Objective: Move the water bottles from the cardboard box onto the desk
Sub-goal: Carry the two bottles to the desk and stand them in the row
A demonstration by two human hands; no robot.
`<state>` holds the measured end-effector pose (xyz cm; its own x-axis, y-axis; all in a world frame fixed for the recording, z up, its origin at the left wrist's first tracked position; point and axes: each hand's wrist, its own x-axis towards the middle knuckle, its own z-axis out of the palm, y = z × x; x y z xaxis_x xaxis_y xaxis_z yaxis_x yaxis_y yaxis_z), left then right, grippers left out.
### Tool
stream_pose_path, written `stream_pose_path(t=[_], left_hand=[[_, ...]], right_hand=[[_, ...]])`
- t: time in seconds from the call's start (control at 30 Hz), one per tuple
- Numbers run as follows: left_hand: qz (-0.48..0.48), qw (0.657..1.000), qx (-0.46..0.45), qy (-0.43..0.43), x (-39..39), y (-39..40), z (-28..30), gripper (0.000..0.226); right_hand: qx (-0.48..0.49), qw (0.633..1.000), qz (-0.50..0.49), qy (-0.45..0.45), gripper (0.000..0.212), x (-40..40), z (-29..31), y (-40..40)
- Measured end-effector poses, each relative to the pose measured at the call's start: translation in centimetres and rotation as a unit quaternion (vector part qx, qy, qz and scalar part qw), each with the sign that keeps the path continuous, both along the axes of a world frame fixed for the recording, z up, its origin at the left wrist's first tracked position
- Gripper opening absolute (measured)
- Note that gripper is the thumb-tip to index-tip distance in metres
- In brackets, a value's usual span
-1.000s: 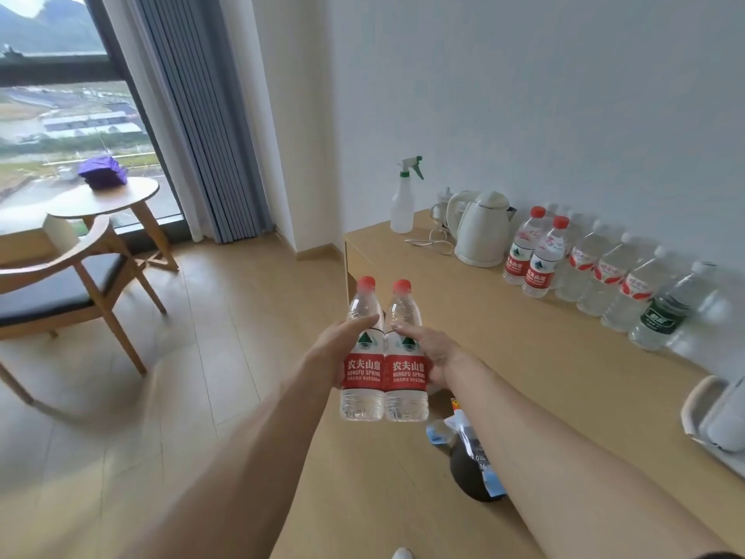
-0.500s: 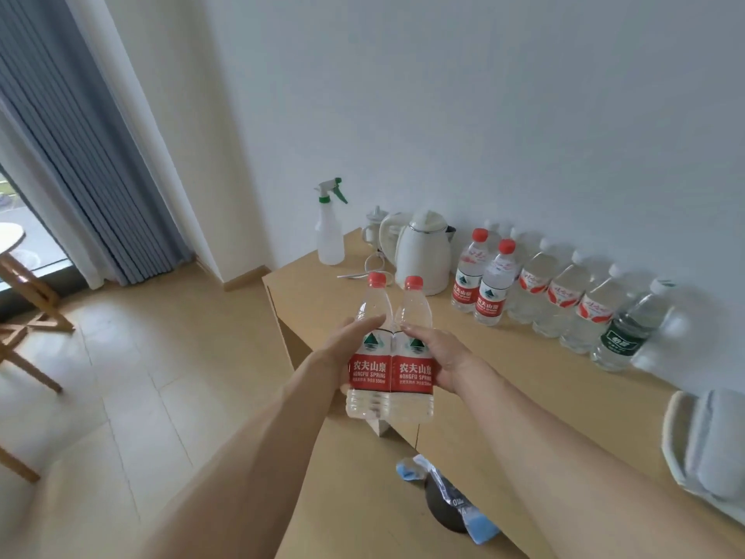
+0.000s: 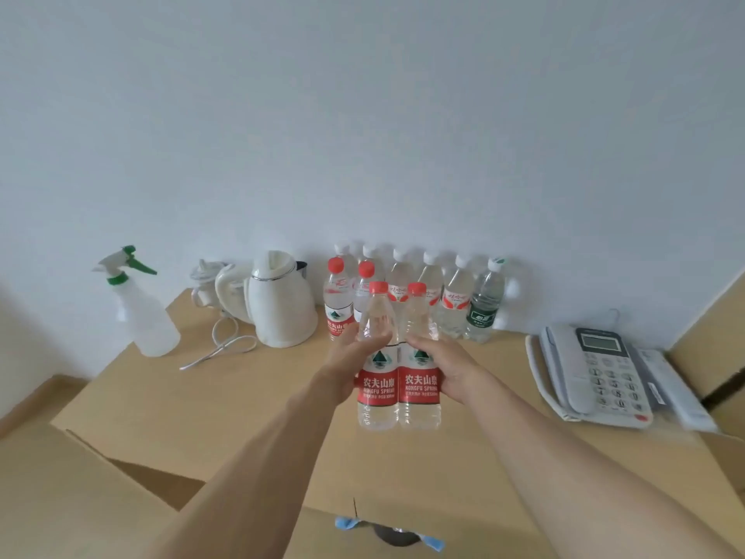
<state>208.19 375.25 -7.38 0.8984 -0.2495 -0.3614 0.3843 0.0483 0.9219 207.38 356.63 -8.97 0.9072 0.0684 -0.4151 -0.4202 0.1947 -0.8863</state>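
Two clear water bottles with red caps and red labels are held upright side by side above the wooden desk (image 3: pixel 225 397). My left hand (image 3: pixel 344 367) grips the left bottle (image 3: pixel 377 357). My right hand (image 3: pixel 445 367) grips the right bottle (image 3: pixel 419 381). Behind them, against the wall, stands a row of several more water bottles (image 3: pixel 455 304), two with red caps (image 3: pixel 336 304) at the left end. The cardboard box is not in view.
A white kettle (image 3: pixel 278 304) with a loose cord stands left of the bottle row, and a spray bottle (image 3: pixel 141 308) sits further left. A white desk phone (image 3: pixel 592 373) lies at the right. A dark object with blue bits (image 3: pixel 393 536) sits below the desk's front edge.
The view has swung right and now faces the desk and wall squarely. Both hands have carried the two bottles forward over the desk, closer to the row at the wall.
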Motion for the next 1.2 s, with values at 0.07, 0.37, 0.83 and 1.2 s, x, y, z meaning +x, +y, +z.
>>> stream_pose_path(t=[0.07,0.37,0.83,1.2], left_hand=[[-0.014,1.0,0.001,-0.016,1.4,-0.3,-0.1,0.049],[-0.077,0.978,0.144,-0.128,5.0,-0.9,-1.9,0.042],[-0.104,0.948,0.244,-0.179,6.8,-1.7,-3.4,0.058],[-0.155,0.905,0.343,-0.197,7.4,-1.1,-2.7,0.063]], right_hand=[[-0.021,0.999,-0.039,-0.011,0.05,0.2,-0.1,-0.3],[-0.218,0.969,-0.101,-0.063,0.056,-0.4,-1.1,-1.6],[-0.368,0.923,-0.09,-0.07,0.062,1.9,-2.4,-2.7],[-0.434,0.898,-0.037,-0.064,0.068,2.5,-2.8,-2.7]])
